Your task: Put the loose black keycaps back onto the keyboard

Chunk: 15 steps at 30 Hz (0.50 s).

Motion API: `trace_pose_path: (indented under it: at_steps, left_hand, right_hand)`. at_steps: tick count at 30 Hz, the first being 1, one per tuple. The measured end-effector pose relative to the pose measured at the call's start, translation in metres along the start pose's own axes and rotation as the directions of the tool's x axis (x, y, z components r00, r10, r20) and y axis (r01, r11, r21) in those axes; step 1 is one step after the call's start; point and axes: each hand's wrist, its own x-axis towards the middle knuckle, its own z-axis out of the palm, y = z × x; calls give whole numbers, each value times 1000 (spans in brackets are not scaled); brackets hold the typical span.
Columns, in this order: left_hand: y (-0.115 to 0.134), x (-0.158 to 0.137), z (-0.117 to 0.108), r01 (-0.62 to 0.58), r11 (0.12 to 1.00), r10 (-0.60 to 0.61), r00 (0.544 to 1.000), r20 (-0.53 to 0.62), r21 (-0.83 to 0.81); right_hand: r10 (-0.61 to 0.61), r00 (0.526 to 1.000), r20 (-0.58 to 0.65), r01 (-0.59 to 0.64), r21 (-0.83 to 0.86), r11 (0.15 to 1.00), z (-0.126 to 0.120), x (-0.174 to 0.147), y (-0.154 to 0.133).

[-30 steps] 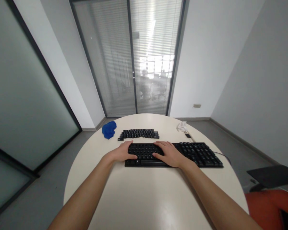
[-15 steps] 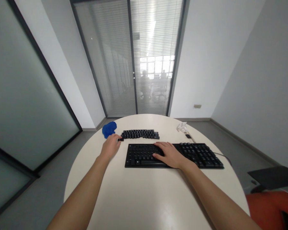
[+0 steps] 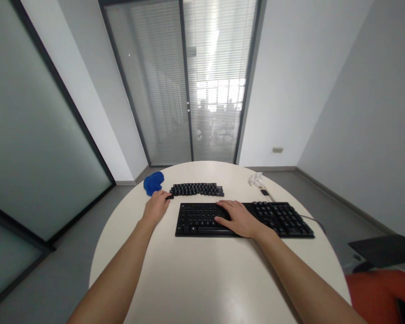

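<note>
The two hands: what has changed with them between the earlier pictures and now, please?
The left hand let go of the keyboard's left end and moved forward and left, its fingertips now at the leftmost keycap; whether they grip it is unclear. The right hand stayed on the keyboard; the keycap row and blue item look unmoved.

Black keyboard (image 3: 197, 218), black keycaps (image 3: 195, 189), blue object (image 3: 153, 182), cream tabletop (image 3: 189, 279), pale striped blinds (image 3: 219, 63)

the right grip (image 3: 236, 218) hides part of the keyboard (image 3: 199, 217).
</note>
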Motion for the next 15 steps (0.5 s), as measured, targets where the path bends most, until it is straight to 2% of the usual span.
trace_pose_path:
  at_steps: [8, 15]
  left_hand:
    - [9, -1, -9, -15, 1000, 16, 998, 57, -7]
    - [18, -2, -18, 20, 999, -15, 990, 142, -36]
  right_hand:
    - [-2, 1000, -11, 2, -5, 1000, 2, 0, 1]
    - [-2, 1000, -13, 2, -5, 1000, 2, 0, 2]
